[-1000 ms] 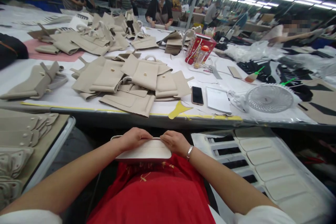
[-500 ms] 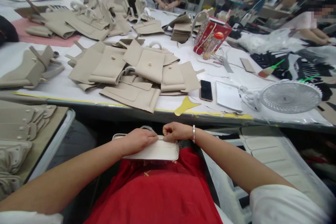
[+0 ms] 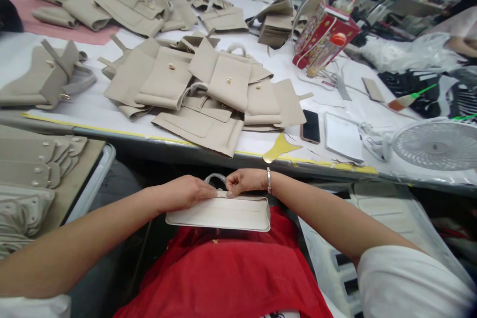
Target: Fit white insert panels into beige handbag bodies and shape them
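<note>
A pale cream handbag (image 3: 223,214) rests on my lap, its flat, piped-edged side turned up toward me. A wrapped handle loop (image 3: 215,177) rises behind it, between my hands. My left hand (image 3: 188,193) is closed over the bag's far edge, left of centre, fingers pressed together on it. Beside it, my right hand (image 3: 241,182) pinches the same edge near the middle with thumb and curled forefinger. Whatever small part lies under those fingertips is hidden. A silver bracelet (image 3: 269,180) circles my right wrist.
Beige bag pieces (image 3: 201,94) are heaped on the white table ahead. Along its front edge lie a yellow cut piece (image 3: 280,148), a phone (image 3: 310,126), a notepad (image 3: 343,136) and a white fan (image 3: 437,145). Trays of parts (image 3: 93,179) flank me. Other people work across the table.
The view has dipped and shifted left. My left hand has slid left along the bag's edge, and my right hand has come down onto that edge; the bag's side shows more fully.
</note>
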`<state>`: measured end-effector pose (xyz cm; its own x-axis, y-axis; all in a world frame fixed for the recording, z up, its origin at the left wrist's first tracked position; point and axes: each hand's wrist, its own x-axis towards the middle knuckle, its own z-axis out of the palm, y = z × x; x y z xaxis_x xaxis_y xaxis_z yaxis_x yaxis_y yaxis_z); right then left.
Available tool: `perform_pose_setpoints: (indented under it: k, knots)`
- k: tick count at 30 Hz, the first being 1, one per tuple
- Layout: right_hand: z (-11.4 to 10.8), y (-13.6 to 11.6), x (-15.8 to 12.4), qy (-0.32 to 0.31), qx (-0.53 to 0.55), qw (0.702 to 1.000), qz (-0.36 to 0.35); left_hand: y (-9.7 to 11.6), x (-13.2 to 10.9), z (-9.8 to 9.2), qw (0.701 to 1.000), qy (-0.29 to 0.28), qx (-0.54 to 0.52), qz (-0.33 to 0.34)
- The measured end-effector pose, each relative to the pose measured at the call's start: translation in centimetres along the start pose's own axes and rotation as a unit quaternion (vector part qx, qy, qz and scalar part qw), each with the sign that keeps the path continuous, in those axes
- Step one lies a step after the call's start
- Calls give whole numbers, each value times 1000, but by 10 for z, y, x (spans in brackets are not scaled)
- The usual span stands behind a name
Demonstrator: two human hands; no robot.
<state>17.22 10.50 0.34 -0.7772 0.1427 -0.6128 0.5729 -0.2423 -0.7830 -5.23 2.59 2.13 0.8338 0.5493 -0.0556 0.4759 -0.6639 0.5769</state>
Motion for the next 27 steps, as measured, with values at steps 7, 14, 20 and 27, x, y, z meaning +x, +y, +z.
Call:
perform_pose_setpoints:
  k: [7, 14, 20, 27]
  knots:
    - [18, -26, 57, -40, -29, 998, -36, -9, -43, -1, 997, 3, 73, -16]
    - [36, -49, 81, -28, -102, 993, -55, 1, -71, 6, 977, 6, 196, -82]
    - [31, -40, 20, 141, -217, 965, -52, 30, -54, 8, 951, 16, 272, -147]
    - [89, 14, -95, 406, -337, 826, -199, 78, -14, 50, 961, 208, 149, -110]
